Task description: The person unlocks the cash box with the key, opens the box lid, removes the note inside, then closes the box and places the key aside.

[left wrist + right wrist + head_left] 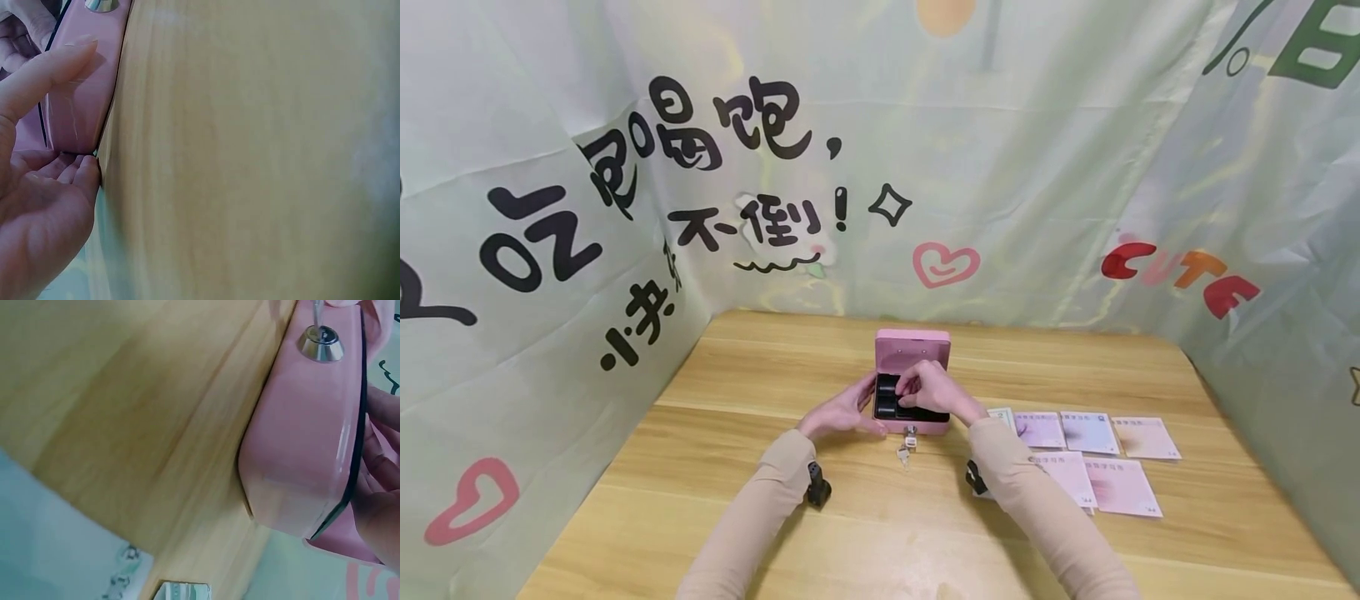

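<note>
A small pink cash box (891, 427) stands with its lid (913, 336) raised and a black compartment tray (886, 407) inside. My left hand (842, 411) grips its left front corner, thumb on the front wall and fingers round the side. Over the tray, my right hand (932, 388) reaches down with bent fingers, the fingertips right at the tray's dividers. I cannot tell whether they pinch anything. Keys (903, 455) hang at the front lock, whose silver cylinder (322, 344) has a key in it in the right wrist view.
Paper notes in two rows lie right of the box, among them a purple note (1039, 430), a blue note (1088, 432) and a pink note (1123, 487). My right forearm passes over some of them. Printed cloth (865, 292) hangs behind the wooden table (880, 533).
</note>
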`<state>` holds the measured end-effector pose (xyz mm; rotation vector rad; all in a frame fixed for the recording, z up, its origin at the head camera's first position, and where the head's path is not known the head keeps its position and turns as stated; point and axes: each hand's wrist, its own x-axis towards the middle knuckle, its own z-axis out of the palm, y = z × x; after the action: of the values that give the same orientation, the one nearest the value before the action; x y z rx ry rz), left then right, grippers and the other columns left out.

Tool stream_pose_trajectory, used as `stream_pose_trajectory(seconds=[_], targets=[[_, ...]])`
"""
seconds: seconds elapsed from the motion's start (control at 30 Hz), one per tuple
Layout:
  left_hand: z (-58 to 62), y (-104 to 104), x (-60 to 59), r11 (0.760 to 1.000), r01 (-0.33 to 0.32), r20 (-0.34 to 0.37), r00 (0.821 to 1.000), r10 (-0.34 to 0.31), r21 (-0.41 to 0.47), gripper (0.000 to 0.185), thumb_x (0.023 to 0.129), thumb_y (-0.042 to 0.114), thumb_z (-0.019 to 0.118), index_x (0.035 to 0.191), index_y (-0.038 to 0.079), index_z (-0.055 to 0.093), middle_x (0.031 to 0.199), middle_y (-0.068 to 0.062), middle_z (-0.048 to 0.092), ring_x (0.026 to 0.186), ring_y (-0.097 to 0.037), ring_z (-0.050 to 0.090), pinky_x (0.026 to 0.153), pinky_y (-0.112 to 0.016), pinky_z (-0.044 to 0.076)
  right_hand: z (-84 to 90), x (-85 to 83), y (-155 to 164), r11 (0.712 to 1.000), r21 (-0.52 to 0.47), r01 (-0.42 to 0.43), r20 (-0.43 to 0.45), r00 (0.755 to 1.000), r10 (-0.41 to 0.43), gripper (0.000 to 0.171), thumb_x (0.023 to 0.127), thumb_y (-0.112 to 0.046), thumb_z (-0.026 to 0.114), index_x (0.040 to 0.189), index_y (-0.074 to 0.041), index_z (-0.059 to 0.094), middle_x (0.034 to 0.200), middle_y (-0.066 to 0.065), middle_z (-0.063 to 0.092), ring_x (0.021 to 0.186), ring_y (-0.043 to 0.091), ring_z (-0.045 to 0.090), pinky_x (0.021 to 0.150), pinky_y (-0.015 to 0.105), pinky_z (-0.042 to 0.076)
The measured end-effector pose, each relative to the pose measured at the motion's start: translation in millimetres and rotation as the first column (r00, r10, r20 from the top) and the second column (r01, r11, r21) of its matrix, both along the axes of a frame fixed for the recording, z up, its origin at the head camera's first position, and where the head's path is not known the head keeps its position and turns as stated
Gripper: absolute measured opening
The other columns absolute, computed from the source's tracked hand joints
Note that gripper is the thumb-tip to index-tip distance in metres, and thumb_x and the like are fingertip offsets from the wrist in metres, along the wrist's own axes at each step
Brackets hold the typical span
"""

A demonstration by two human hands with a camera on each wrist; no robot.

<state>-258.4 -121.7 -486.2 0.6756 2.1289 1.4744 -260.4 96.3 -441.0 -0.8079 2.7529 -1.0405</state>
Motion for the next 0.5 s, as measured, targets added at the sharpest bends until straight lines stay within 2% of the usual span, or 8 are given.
stream_pose_trajectory(seconds=[0.13,0.27,0.37,0.5], targets=[[-0.5,0,-0.5,1.000,-0.005,-0.002,1.000,0.005,-0.008,0.119,0.075,-0.001,0.082,0.163,0.009,0.001,0.171,-0.016,0.006,0.158,-0.035,0.009,0.132,-0.049,0.009,0.7,1.5,1,0.999,-0.040,0.023,-0.017,1.000,-0.024,0.013,0.080,-0.003,0.081,0.092,-0.002,0.075,0.085,0.010,0.076,0.074,0.010,0.067,0.068,0.020,0.059],[0.4,2,1.1,0.999,-0.026,0.009,1.000,0.026,-0.030,0.122,0.075,0.001,0.082,0.162,0.006,-0.004,0.170,-0.017,0.004,0.158,-0.036,0.009,0.132,-0.049,0.010,0.6,3.9,2,0.983,-0.171,0.061,-0.020,0.998,-0.066,0.016,0.083,-0.006,0.079,0.096,0.002,0.075,0.086,0.014,0.075,0.073,0.010,0.065,0.067,0.019,0.057],[1.7,3,2.9,0.999,-0.043,0.015,0.999,0.044,-0.032,0.124,0.075,0.002,0.082,0.160,0.003,-0.008,0.170,-0.019,0.001,0.158,-0.037,0.010,0.131,-0.050,0.010,0.8,6.2,2,0.949,-0.290,0.125,-0.003,0.991,-0.131,0.019,0.084,-0.009,0.079,0.098,0.003,0.074,0.087,0.017,0.075,0.071,0.008,0.063,0.066,0.016,0.055],[3.2,4,5.3,0.997,-0.072,-0.004,0.997,0.072,-0.042,0.129,0.074,0.002,0.083,0.159,0.001,-0.014,0.170,-0.020,-0.004,0.158,-0.037,0.006,0.131,-0.050,0.007,3.2,11.9,2,0.877,-0.410,0.252,0.044,0.966,-0.257,0.021,0.085,-0.013,0.079,0.099,0.002,0.075,0.089,0.019,0.075,0.070,0.006,0.060,0.065,0.013,0.052]])
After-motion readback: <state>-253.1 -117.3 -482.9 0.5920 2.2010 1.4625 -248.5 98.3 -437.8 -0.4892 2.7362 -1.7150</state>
